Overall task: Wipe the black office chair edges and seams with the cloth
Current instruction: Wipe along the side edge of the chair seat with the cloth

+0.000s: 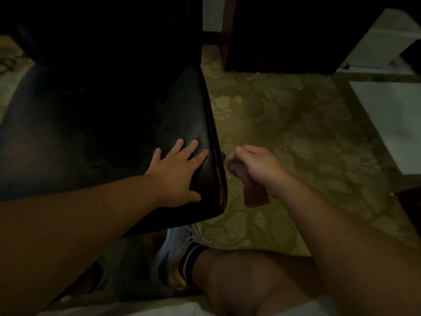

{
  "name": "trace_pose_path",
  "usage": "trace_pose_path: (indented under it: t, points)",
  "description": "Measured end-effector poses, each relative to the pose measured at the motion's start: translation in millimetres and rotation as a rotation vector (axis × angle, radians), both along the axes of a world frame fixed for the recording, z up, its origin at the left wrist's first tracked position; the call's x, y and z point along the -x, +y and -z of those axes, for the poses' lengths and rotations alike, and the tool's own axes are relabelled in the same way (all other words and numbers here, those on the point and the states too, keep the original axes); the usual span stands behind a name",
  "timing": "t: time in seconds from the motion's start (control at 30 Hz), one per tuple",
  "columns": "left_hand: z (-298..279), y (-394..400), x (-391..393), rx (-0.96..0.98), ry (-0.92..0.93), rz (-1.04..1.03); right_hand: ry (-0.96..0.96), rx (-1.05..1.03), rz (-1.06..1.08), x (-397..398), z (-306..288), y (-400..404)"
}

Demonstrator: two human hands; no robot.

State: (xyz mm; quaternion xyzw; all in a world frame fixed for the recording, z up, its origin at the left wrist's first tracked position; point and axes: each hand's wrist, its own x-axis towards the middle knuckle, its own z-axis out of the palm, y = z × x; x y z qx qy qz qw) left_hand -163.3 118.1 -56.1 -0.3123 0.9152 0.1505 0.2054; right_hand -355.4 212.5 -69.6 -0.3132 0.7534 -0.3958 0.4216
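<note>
A bare knee (246, 281) fills the bottom of the view, and beside it a foot in a pale sneaker (175, 252) with a dark striped sock stands on the carpet. Both forearms reach forward from the lower corners. The left hand (176, 176) lies flat on the seat of the black office chair (102, 124), fingers straight and spread, thumb out toward the seat's near right corner, holding nothing. The seat is glossy black and creased near the fingertips, with worn, reddish patches along its right edge; its back rises into deep shadow at the top left. The right hand (255, 166) hangs just beside that right edge, apart from it, fingers curled round a brownish cloth (251, 190), a folded end of which hangs below the fist over the floor. The floor is a carpet (296, 137) in dull olive and tan with a large floral pattern, ribbed in the band nearest the chair. Beyond it stands dark wooden furniture (284, 42), its underside in shadow, with a strip of pale wall to its left. On the right are white surfaces: a slanted white panel (391, 119) and a white boxy unit (382, 42) farther back. At far left a dark cable (8, 62) lies on the carpet. The room is dim.
</note>
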Motion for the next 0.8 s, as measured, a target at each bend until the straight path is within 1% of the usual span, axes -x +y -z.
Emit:
trace_pose_path:
  t: [0.07, 0.13, 0.17, 0.23, 0.3, 0.4, 0.5, 0.6, 0.7, 0.8]
  points:
    - [1, -3, 1, -0.002, -0.009, 0.005, 0.099, -0.026, -0.048, 5, 6, -2]
    - [1, -2, 4, 0.014, -0.024, 0.004, 0.112, -0.074, -0.055, 7, 8, -7]
    - [0, 0, 5, 0.023, -0.034, 0.002, 0.136, -0.092, -0.055, 7, 10, -9]
    - [0, 0, 8, 0.032, -0.043, -0.005, 0.218, -0.114, -0.123, 4, 9, -13]
    - [-1, 0, 9, 0.029, -0.042, -0.02, 0.211, -0.109, -0.182, -1, 8, -15]
    - [-2, 0, 10, 0.027, -0.028, -0.039, 0.175, -0.087, -0.178, -5, 10, -17]
    - [-4, 2, 8, 0.022, -0.018, -0.039, 0.226, -0.064, -0.25, -5, 9, -14]
    - [-5, 3, 3, 0.018, -0.015, -0.033, 0.248, -0.093, -0.347, -8, 3, -9]
    - [-5, 5, -3, 0.017, -0.018, -0.024, 0.311, -0.051, -0.343, -16, 2, -8]
    - [-3, 7, -10, 0.03, -0.019, -0.016, 0.308, -0.051, -0.379, -21, 3, -7]
